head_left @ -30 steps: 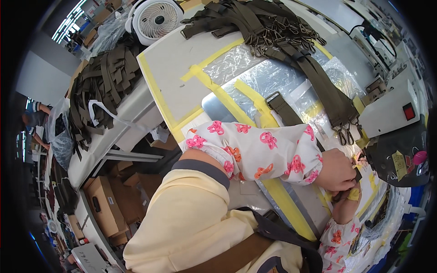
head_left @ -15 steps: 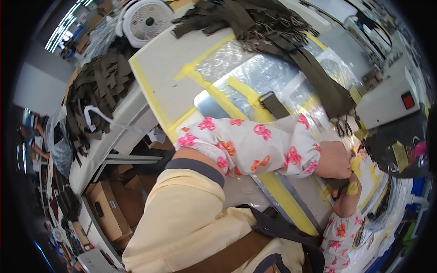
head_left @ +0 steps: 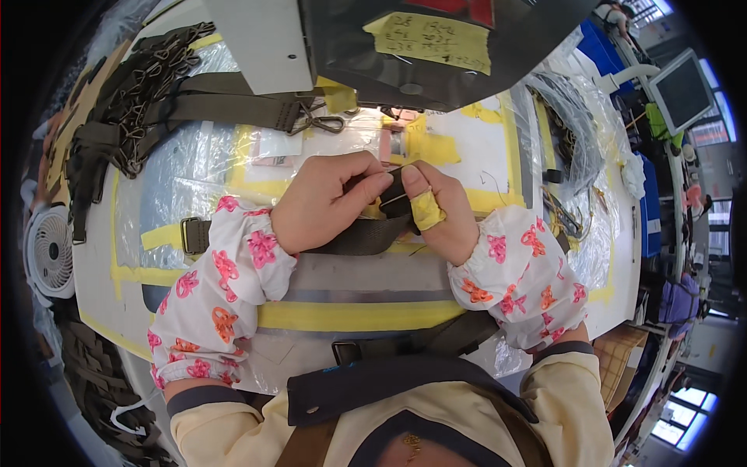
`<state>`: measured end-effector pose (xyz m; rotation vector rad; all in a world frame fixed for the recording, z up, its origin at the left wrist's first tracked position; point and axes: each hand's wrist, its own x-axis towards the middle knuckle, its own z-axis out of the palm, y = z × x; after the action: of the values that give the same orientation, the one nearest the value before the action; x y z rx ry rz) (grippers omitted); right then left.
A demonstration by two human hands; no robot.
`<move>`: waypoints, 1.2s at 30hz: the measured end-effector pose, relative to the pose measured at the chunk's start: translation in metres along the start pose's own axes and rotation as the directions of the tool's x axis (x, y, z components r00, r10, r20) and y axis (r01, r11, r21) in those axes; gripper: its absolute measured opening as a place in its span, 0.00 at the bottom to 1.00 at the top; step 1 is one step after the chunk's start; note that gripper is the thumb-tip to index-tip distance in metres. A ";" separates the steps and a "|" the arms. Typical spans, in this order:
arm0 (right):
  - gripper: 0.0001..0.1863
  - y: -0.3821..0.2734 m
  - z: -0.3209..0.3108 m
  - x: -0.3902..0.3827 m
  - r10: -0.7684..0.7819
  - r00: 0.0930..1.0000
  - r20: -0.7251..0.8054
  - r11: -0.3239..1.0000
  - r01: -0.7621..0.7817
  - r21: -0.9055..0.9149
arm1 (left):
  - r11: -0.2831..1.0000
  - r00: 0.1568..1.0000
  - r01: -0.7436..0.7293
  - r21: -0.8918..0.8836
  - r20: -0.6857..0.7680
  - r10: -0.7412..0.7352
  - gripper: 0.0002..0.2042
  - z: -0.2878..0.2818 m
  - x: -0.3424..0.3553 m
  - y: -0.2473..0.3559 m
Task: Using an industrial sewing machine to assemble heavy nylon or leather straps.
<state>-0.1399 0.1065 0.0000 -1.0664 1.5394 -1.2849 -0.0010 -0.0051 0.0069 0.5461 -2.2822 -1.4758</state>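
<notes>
Taped, plastic-covered table [head_left: 498, 148] under the sewing machine [head_left: 405, 47] — both hands pinch one dark strap [head_left: 366, 233] at centre.
Left hand [head_left: 327, 202] and right hand [head_left: 436, 210] are clamped on its folded end; webbing looks light, limp, grippy — best held near the fold.

Bright, even workshop light, glare on the plastic sheeting [head_left: 194, 171], sharp centre, strong fisheye bending and dark rim.

The strap [head_left: 354, 237] lies across the surface [head_left: 467, 148], pinched between the left hand [head_left: 327, 204] and the right hand [head_left: 440, 210], just before the sewing machine [head_left: 373, 39]. A pile of straps [head_left: 132, 101] lies far left, behind the fan [head_left: 48, 251]; a monitor [head_left: 685, 89] stands far right.
</notes>
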 end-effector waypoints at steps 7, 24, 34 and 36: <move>0.12 0.002 -0.003 -0.001 -0.290 0.957 -0.017 0.938 0.281 -0.205 | 0.984 0.988 0.089 -0.155 0.137 -0.068 0.07 -0.010 -0.001 0.006; 0.16 -0.012 -0.026 0.027 0.379 0.844 0.379 0.677 -0.533 0.508 | 0.952 0.982 -0.168 -0.255 -0.123 0.141 0.14 -0.004 0.005 -0.029; 0.25 0.016 -0.034 0.027 -0.378 0.912 -0.160 0.886 0.306 -0.348 | 0.308 0.830 -0.395 0.866 0.192 0.524 0.11 -0.001 0.033 -0.017; 0.25 0.013 -0.036 0.035 -0.336 0.926 -0.173 0.901 0.262 -0.344 | 0.323 0.882 -0.397 0.859 0.260 0.393 0.15 -0.001 0.035 -0.013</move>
<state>-0.1853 0.0846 -0.0110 -1.4485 1.8532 -1.4403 -0.0286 -0.0283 -0.0011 0.1626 -2.7868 0.1324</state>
